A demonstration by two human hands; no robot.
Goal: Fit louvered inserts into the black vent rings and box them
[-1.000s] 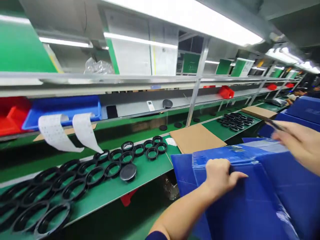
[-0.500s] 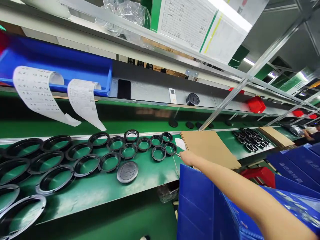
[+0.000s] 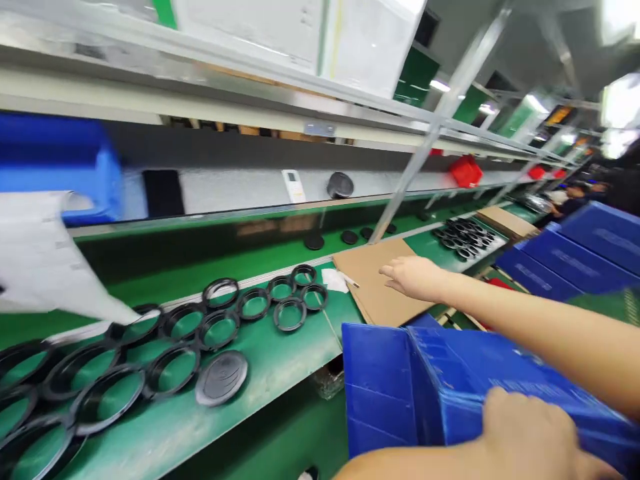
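Note:
My right hand [image 3: 413,277] reaches in from the right over a flat brown cardboard sheet [image 3: 385,303], fingers apart and nothing in them. A thin pen [image 3: 349,279] lies beside it, across a small white paper [image 3: 334,281] and the cardboard's left edge. Low in the view, my left hand [image 3: 530,430] is blurred, its fingers bent over the top of a blue plastic box [image 3: 380,387]; the fingertips are hidden. Left of the cardboard, several black rings [image 3: 290,313] stand in rows on the green bench [image 3: 270,373], with a round black cap [image 3: 221,378] at the front.
Behind the bench runs a shelf with a blue tray [image 3: 107,180], a dark phone-like slab [image 3: 163,193], a white remote [image 3: 293,186] and a black round part [image 3: 341,185]. A metal post [image 3: 407,180] rises behind the cardboard. More blue boxes [image 3: 575,257] stand at right.
My right hand has let go of the pen and moved right over the cardboard. My left hand has come into view on the blue box. The view has swung to the right.

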